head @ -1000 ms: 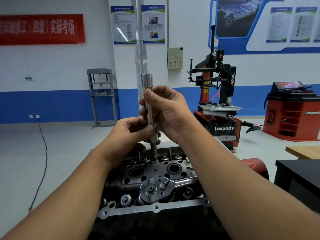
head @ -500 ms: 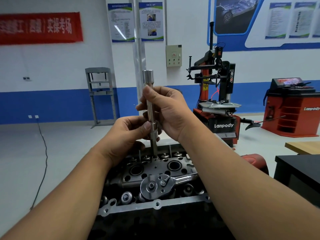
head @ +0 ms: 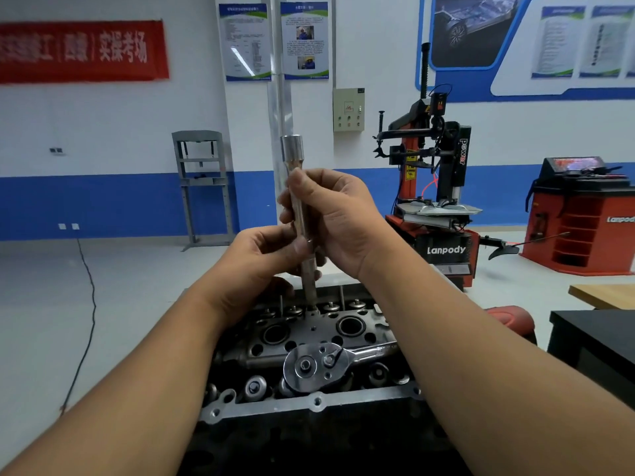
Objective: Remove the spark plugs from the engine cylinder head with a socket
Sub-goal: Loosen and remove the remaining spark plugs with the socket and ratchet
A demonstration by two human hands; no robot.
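Above the cylinder head [head: 319,338], the long socket bar [head: 299,214] stands upright, its tip in a plug hole. Right hand [head: 340,221] wraps its shaft; left hand [head: 264,259] pinches lower down. Tilting could jam it; the loose ratchet [head: 319,365] might slide off.

Head view; forward-down, close over hands [head: 330,218]

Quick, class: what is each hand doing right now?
Left hand: pinches the extension bar low down.
Right hand: grips the bar higher up.
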